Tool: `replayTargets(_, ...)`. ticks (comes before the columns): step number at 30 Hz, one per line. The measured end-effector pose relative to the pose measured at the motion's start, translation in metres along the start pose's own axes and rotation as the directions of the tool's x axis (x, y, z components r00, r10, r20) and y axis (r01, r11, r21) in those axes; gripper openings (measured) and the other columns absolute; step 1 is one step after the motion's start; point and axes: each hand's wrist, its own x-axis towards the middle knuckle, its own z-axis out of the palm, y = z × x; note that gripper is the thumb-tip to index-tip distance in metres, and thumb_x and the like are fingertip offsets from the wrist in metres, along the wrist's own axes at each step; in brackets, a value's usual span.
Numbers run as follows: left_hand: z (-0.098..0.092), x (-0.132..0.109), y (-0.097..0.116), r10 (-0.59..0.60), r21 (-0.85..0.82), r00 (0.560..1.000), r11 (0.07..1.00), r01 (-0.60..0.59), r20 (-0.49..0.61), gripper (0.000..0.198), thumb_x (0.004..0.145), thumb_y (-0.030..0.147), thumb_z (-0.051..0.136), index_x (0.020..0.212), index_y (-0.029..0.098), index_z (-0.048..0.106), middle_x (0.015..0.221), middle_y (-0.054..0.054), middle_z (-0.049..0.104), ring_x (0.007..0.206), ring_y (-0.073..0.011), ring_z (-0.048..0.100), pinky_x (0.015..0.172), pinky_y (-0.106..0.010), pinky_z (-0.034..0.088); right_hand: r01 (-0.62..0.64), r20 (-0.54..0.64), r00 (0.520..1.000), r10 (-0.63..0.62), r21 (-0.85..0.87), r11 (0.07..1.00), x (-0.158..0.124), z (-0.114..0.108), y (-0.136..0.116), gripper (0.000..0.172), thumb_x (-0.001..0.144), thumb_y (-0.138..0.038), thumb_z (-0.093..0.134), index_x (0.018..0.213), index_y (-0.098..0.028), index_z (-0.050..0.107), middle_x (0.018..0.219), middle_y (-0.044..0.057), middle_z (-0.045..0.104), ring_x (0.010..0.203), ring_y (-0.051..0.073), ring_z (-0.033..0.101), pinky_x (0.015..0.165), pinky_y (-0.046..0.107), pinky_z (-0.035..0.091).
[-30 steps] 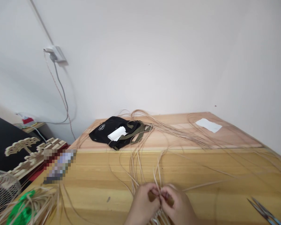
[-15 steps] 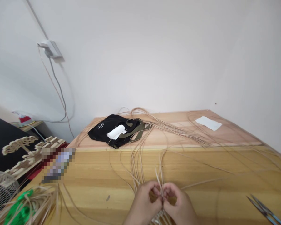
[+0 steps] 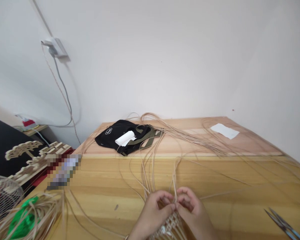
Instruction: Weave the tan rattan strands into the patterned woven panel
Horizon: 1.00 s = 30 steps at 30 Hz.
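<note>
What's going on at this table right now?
A person has both bare hands on a knotted mesh of thin strands at the bottom of the view. The left hand and right hand meet fingertip to fingertip, pinching strands at its upper end. Loose strands run back across the table towards a black bag with white paper on it. Scissors lie off to the right, untouched.

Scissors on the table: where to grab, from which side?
I'd take the scissors by the bluish handle end, coming from the near right: the pointed blades lie slightly apart, tips aimed away and leftward. The frame cuts off the rest of the handles, so exact finger placement can't be told.
</note>
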Motion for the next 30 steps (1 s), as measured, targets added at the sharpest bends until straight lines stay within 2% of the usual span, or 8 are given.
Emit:
replayTargets(5,0.0,0.0,0.001,0.045,0.002,0.999,0.999,-0.045,0.003,0.013,0.066,0.016,0.058,0.077,0.01,0.061,0.074,-0.004,0.061,0.072,-0.0124,0.053,0.069,-0.022,0.041,0.05,-0.095,0.994,-0.047,0.027,0.998,-0.002,0.004,0.005,0.029,0.065,-0.025,0.058,0.089,-0.02,0.042,0.058,-0.005,0.053,0.058,0.013,0.055,0.063,0.025,0.043)
replayTargets(10,0.0,-0.001,0.002,0.079,0.024,0.997,0.997,-0.078,-0.019,0.008,0.067,0.015,0.055,0.073,0.011,0.058,0.071,-0.003,0.059,0.07,-0.0119,0.052,0.068,-0.022,0.041,0.005,0.01,1.0,-0.006,0.061,0.998,-0.004,0.002,0.0,0.036,0.07,-0.032,0.059,0.095,-0.022,0.036,0.06,-0.005,0.054,0.062,0.013,0.056,0.059,0.023,0.042)
replayTargets(14,-0.002,-0.003,0.005,0.086,0.025,0.996,0.996,-0.086,-0.018,0.007,0.065,0.011,0.053,0.071,0.012,0.057,0.072,-0.002,0.059,0.072,-0.0119,0.052,0.07,-0.022,0.04,0.013,0.056,0.998,-0.017,0.058,0.998,-0.002,-0.002,-0.003,0.025,0.075,-0.036,0.056,0.089,-0.021,0.041,0.062,-0.004,0.055,0.06,0.012,0.055,0.056,0.021,0.041)
replayTargets(18,-0.004,-0.004,0.008,0.072,0.023,0.997,0.997,-0.072,0.013,0.008,0.065,0.011,0.054,0.072,0.012,0.057,0.072,-0.002,0.06,0.072,-0.0119,0.052,0.069,-0.021,0.04,0.074,0.104,0.992,-0.066,-0.075,0.994,-0.002,-0.004,-0.005,0.015,0.076,-0.033,0.054,0.08,-0.018,0.055,0.072,0.002,0.061,0.072,0.016,0.058,0.066,0.024,0.046)
replayTargets(20,-0.004,-0.004,0.008,0.071,0.027,0.997,0.997,-0.072,0.009,0.007,0.065,0.014,0.055,0.072,0.012,0.058,0.073,-0.002,0.061,0.073,-0.0123,0.053,0.07,-0.022,0.04,0.11,0.09,0.991,-0.096,-0.169,0.98,-0.002,-0.005,-0.008,0.016,0.077,-0.031,0.052,0.082,-0.018,0.061,0.079,0.005,0.064,0.079,0.018,0.059,0.073,0.027,0.046)
replayTargets(23,-0.006,-0.004,0.01,0.081,0.059,0.997,0.995,-0.081,0.004,0.007,0.064,0.013,0.055,0.071,0.012,0.06,0.073,-0.002,0.062,0.074,-0.0129,0.054,0.072,-0.022,0.04,0.189,0.108,0.98,-0.165,-0.277,0.942,-0.002,-0.007,-0.012,0.019,0.077,-0.029,0.05,0.084,-0.02,0.065,0.084,0.006,0.065,0.081,0.019,0.059,0.074,0.028,0.046)
replayTargets(26,-0.008,-0.006,0.012,0.085,0.106,0.996,0.991,-0.087,0.027,0.01,0.063,0.013,0.057,0.072,0.013,0.062,0.073,-0.002,0.063,0.074,-0.0134,0.055,0.073,-0.022,0.04,0.242,0.185,0.964,-0.191,-0.308,0.92,0.001,-0.01,-0.017,0.017,0.076,-0.026,0.051,0.081,-0.02,0.066,0.077,0.005,0.064,0.075,0.017,0.058,0.07,0.027,0.045)
replayTargets(30,-0.009,-0.009,0.014,0.112,0.234,0.994,0.966,-0.112,0.014,0.011,0.061,0.016,0.06,0.071,0.015,0.063,0.075,0.0,0.064,0.077,-0.0142,0.055,0.076,-0.023,0.038,0.173,0.209,0.971,-0.118,-0.265,0.949,0.004,-0.012,-0.019,0.014,0.074,-0.025,0.053,0.073,-0.018,0.064,0.07,0.003,0.06,0.069,0.016,0.056,0.066,0.026,0.044)
